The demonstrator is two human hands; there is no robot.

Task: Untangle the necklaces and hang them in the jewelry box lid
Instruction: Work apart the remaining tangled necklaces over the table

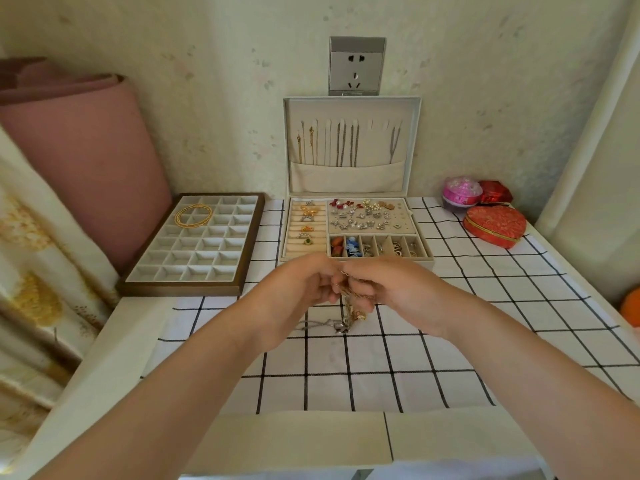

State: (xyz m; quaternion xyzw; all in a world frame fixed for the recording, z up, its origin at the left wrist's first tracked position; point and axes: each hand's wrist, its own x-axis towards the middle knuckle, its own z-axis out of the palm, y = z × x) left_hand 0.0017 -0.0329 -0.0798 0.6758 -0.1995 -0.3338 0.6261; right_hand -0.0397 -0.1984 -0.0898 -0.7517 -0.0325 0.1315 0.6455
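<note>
Necklaces (pixel 350 306) dangle over mid-tabletop (pixel 485 341); left hand (pixel 298 289) and right hand (pixel 398 292) pinch them, likely letting weight loosen the tangle.

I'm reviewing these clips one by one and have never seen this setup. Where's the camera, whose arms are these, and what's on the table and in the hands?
No machine here: a person wears one wide-angle camera on the head, looking down at their own bare arms. The left hand and right hand both pinch tangled necklaces, whose ends dangle onto the checked cloth. Behind stands an open jewelry box; several chains already hang in its upright lid. Left of it lies a compartment tray holding gold hoops.
</note>
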